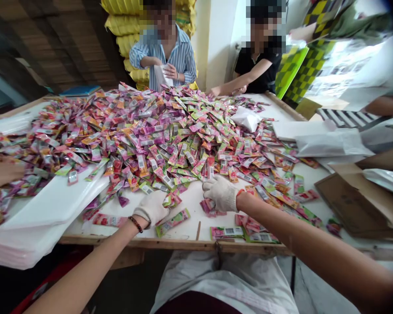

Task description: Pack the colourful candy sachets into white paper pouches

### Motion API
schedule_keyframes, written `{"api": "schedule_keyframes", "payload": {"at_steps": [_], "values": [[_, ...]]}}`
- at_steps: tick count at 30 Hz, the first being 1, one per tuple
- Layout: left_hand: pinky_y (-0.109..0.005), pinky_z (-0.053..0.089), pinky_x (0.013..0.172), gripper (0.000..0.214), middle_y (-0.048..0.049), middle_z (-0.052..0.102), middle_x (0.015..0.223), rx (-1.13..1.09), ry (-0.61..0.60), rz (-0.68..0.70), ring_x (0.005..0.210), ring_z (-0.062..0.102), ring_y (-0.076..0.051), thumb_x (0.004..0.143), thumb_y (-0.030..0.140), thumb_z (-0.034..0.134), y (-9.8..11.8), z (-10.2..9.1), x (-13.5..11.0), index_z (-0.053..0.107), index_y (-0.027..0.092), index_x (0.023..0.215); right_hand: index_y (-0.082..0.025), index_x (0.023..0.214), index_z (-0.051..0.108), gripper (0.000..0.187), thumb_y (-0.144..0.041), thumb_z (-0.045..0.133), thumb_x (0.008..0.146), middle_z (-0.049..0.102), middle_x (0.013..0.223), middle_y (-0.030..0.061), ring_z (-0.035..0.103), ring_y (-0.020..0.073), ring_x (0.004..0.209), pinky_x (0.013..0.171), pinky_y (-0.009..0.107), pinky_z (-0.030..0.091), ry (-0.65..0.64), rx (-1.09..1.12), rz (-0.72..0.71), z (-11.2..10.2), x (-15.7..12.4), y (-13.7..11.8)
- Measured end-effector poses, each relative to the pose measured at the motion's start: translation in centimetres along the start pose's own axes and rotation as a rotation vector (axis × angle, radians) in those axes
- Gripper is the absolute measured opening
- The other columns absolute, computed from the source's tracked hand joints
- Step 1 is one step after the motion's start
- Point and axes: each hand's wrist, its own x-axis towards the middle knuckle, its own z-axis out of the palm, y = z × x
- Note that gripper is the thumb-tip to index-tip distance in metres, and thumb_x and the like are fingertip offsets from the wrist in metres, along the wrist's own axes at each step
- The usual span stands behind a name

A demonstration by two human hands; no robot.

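Sorting barely begun: huge sachet heap (pixel 144 131) covers table (pixel 190 205). Left hand (pixel 152 208) grasps sachets (pixel 170 199) at heap's near edge; right hand (pixel 221 193) grasps pink ones (pixel 208 207). Few small stacks (pixel 245 233) set aside nr front edge.

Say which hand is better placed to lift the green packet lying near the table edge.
Left, probably: the left hand rests right beside the green packet, while the right hand sits farther off on pink packets.

Both arms reach forward, bare to the wrists; gloved left hand (pixel 151 208) and right hand (pixel 220 192) curl loosely, palms down.
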Motion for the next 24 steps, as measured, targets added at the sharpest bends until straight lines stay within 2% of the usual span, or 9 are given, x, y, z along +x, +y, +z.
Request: {"api": "schedule_keyframes", "payload": {"at_steps": [2, 4, 6, 9, 12, 14, 18, 22, 24], "values": [[-0.03, 0.046, 0.075, 0.021, -0.011, 0.07, 0.095, 0.01, 0.05, 0.009, 0.089, 0.065, -0.025, 0.076, 0.031, 0.054, 0.4, -0.7, -0.2, 0.064, 0.019, 0.091, -0.019, 0.086, 0.066, 0.017, -0.025, 0.062, 0.07, 0.066, 0.094, 0.0074, 0.054, 0.0235, 0.094, 0.085, 0.038, 0.031, 0.03, 0.026, -0.046, 0.1, -0.1, 0.2], [-0.029, 0.046, 0.074, 0.022, -0.0096, 0.07, 0.093, -0.009, 0.069, 0.012, 0.086, 0.066, -0.024, 0.077, 0.029, 0.052, 0.9, -1.6, -0.8, 0.063, 0.019, 0.093, -0.019, 0.084, 0.065, 0.017, -0.022, 0.06, 0.069, 0.066, 0.084, 0.0064, 0.056, 0.022, 0.086, 0.085, 0.037, 0.032, 0.058, 0.061, -0.002, 0.1, -0.5, 0.3], [-0.028, 0.045, 0.073, 0.025, -0.0083, 0.07, 0.094, -0.048, 0.069, 0.021, 0.086, 0.065, -0.023, 0.077, 0.029, 0.054, 1.5, -2.2, -1.7, 0.061, 0.02, 0.098, -0.018, 0.087, 0.064, 0.02, -0.024, 0.059, 0.069, 0.067, 0.083, 0.0067, 0.057, 0.021, 0.081, 0.08, 0.034, 0.035, 0.143, 0.141, 0.174, 0.1, -1.2, 0.2], [-0.027, 0.045, 0.072, 0.03, -0.0063, 0.07, 0.094, -0.101, 0.016, 0.009, 0.087, 0.065, -0.022, 0.078, 0.035, 0.057, 2.4, -2.2, -3.0, 0.058, 0.022, 0.105, -0.021, 0.102, 0.063, 0.029, -0.028, 0.057, 0.074, 0.068, 0.088, 0.0054, 0.059, 0.0185, 0.075, 0.068, 0.028, 0.039, 0.268, 0.367, 0.563, 0.4, -2.7, 0.1], [-0.03, 0.045, 0.071, 0.039, -0.0077, 0.069, 0.091, -0.042, -0.085, -0.041, 0.086, 0.065, -0.025, 0.073, 0.044, 0.065, 3.1, -0.9, -3.8, 0.059, 0.021, 0.104, -0.021, 0.104, 0.062, 0.036, -0.043, 0.06, 0.075, 0.069, 0.087, 0.0071, 0.061, 0.0197, 0.071, 0.06, 0.027, 0.039, 0.187, 0.483, 0.885, 1.2, -3.8, -0.1], [-0.032, 0.046, 0.072, 0.039, -0.0098, 0.069, 0.092, 0.015, -0.107, -0.035, 0.088, 0.065, -0.027, 0.07, 0.042, 0.067, 3.5, 0.0, -4.0, 0.06, 0.02, 0.101, -0.018, 0.097, 0.064, 0.045, -0.053, 0.064, 0.07, 0.068, 0.088, 0.012, 0.062, 0.0233, 0.073, 0.058, 0.029, 0.039, 0.077, 0.445, 0.967, 1.8, -3.9, -0.7], [-0.035, 0.046, 0.074, 0.026, -0.01, 0.068, 0.091, 0.087, -0.084, 0.088, 0.087, 0.065, -0.028, 0.071, 0.032, 0.062, 3.7, 0.9, -4.0, 0.062, 0.02, 0.094, -0.015, 0.095, 0.066, 0.04, -0.045, 0.065, 0.069, 0.068, 0.085, 0.0156, 0.064, 0.0291, 0.079, 0.065, 0.033, 0.04, -0.005, 0.269, 0.788, 2.1, -2.8, -2.4], [-0.039, 0.046, 0.079, 0.018, -0.0103, 0.067, 0.094, 0.168, -0.01, 0.256, 0.088, 0.063, -0.028, 0.073, 0.022, 0.056, 3.2, 0.6, -4.8, 0.063, 0.018, 0.089, -0.019, 0.111, 0.065, 0.041, -0.029, 0.059, 0.072, 0.068, 0.102, 0.0151, 0.064, 0.0305, 0.089, 0.071, 0.035, 0.041, -0.043, 0.221, 0.547, 1.3, -2.0, -3.3], [-0.038, 0.047, 0.08, 0.017, -0.01, 0.067, 0.091, 0.149, 0.016, 0.245, 0.087, 0.063, -0.026, 0.077, 0.021, 0.053, 2.3, 0.1, -5.6, 0.063, 0.018, 0.09, -0.019, 0.113, 0.065, 0.045, -0.025, 0.06, 0.069, 0.067, 0.109, 0.0146, 0.063, 0.0297, 0.095, 0.075, 0.034, 0.043, -0.06, 0.261, 0.507, 1.0, -2.4, -3.1]]}}
